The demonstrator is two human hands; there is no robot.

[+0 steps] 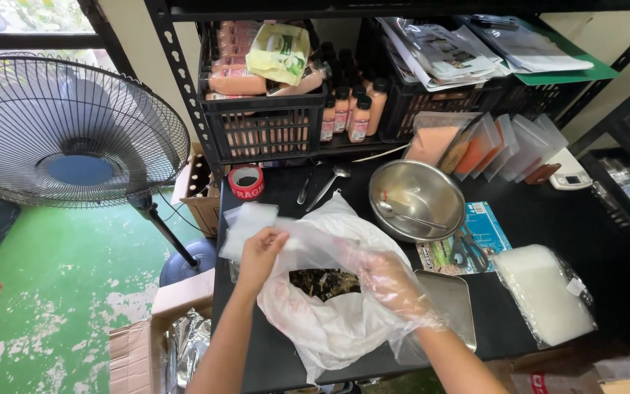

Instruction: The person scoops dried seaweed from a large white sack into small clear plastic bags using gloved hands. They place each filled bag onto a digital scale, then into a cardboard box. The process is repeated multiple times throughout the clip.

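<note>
Far to the left of the hands, a black wire-caged pedestal fan (74,131) stands on the green painted floor (60,292); just above the left hand lies a red roll of printed packing tape (246,182), flat on the black worktop (548,219). The bare left hand (260,255) pinches the near-left rim of a large, crumpled white plastic bag (329,321), fingers closed on the thin film, apparently to keep the mouth spread; the bag rests on the worktop between and directly beneath both hands, its opening showing dark, shredded dried plant material (324,282). The right hand (391,281), sheathed in a loose clear plastic glove, grips the opposite rim, so the two hands are apart, each clamped on the bag. Above the right hand sits a round, polished steel bowl (417,198) with a metal spoon (410,217) lying inside; to its right a flat rectangular steel tray (450,295) lies partly under the bag; black-handled scissors (468,248) rest on a printed sheet; further right lies a clear packet of translucent white pouches (545,292).
</note>
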